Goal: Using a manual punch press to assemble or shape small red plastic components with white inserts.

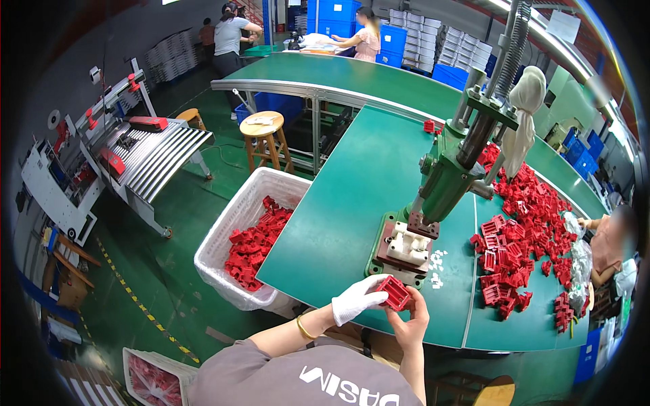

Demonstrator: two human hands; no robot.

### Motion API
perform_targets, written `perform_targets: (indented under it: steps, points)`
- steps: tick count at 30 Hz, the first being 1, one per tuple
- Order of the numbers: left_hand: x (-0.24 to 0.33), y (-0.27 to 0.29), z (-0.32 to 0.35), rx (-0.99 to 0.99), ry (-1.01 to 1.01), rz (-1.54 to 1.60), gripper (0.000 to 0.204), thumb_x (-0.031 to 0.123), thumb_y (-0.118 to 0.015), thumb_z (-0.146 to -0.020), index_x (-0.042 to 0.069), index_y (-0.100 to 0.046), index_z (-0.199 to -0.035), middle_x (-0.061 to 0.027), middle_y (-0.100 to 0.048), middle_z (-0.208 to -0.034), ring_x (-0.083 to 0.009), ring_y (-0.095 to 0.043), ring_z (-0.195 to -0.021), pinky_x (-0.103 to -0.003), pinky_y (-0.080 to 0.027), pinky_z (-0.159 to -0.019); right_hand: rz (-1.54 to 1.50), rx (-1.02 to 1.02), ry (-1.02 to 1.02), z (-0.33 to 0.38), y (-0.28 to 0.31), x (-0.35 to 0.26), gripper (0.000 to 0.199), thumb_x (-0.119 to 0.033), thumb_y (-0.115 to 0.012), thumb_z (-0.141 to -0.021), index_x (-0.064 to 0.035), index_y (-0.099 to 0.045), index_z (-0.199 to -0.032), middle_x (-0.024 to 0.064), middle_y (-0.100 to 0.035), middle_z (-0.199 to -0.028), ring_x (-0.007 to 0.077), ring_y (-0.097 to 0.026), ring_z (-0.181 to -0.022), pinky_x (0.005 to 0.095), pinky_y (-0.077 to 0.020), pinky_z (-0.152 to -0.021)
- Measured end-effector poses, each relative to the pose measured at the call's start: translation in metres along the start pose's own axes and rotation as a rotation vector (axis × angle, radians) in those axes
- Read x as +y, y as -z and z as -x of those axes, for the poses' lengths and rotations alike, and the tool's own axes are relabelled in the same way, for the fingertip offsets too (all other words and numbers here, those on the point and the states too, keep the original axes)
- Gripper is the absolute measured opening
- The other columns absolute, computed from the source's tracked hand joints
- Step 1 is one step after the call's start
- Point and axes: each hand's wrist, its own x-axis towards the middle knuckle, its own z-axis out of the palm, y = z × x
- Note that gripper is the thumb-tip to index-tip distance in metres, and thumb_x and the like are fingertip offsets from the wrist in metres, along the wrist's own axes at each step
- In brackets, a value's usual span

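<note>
Between my two hands, just off the front edge of the green table, is a red plastic housing (pixel 394 294) with open compartments facing up. My left hand (pixel 357 300), in a white glove, grips its left side. The bare fingers of my right hand (pixel 410 321) hold it from the right and below. Beyond my hands stands a green hand press (pixel 450 162) with a white fixture block (pixel 408 245) on its base. Small white parts (pixel 437 268) lie scattered to the right of that base.
A large pile of red housings (pixel 521 230) covers the table's right side. At the left edge, a white crate (pixel 233 203) holds more of them. A wooden stool (pixel 263 128) stands beyond the crate. One person sits at right; others work by the far conveyor (pixel 305 71).
</note>
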Motion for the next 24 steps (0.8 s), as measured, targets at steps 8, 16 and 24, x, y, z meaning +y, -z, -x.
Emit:
perform_targets:
  steps: [8, 16, 24]
  points:
    - [0.009, -0.001, -0.007, 0.015, -0.195, -0.338, 0.068, 0.009, -0.070, -0.085, 0.001, -0.036, -0.143, -0.0112, -0.050, -0.136, -0.0194, -0.048, -0.126, -0.036, -0.041, -0.107, -0.208, 0.032, -0.040, -0.012, -0.001, 0.003, 0.060, -0.001, -0.074, -0.077, 0.0030, -0.051, -0.132, 0.0119, -0.059, -0.120, 0.0183, -0.062, -0.104, 0.0312, -0.0512, -0.087]
    - [0.013, -0.001, -0.019, 0.022, -0.251, -0.295, 0.070, 0.006, -0.071, -0.085, 0.001, -0.034, -0.144, -0.0140, -0.049, -0.138, -0.0219, -0.052, -0.124, -0.035, -0.044, -0.104, -0.300, 0.019, -0.108, -0.023, 0.002, 0.011, 0.064, 0.000, -0.071, -0.079, -0.0001, -0.048, -0.139, 0.0100, -0.064, -0.115, 0.0139, -0.063, -0.098, 0.0288, -0.0502, -0.086]
    - [0.012, -0.007, -0.021, 0.047, -0.162, -0.313, 0.069, 0.003, -0.071, -0.082, -0.001, -0.037, -0.142, -0.0118, -0.050, -0.136, -0.0203, -0.049, -0.126, -0.036, -0.040, -0.108, -0.319, 0.030, -0.109, -0.022, 0.008, 0.008, 0.065, -0.003, -0.070, -0.078, -0.0030, -0.048, -0.139, 0.0077, -0.064, -0.115, 0.0129, -0.062, -0.095, 0.0279, -0.0512, -0.082]
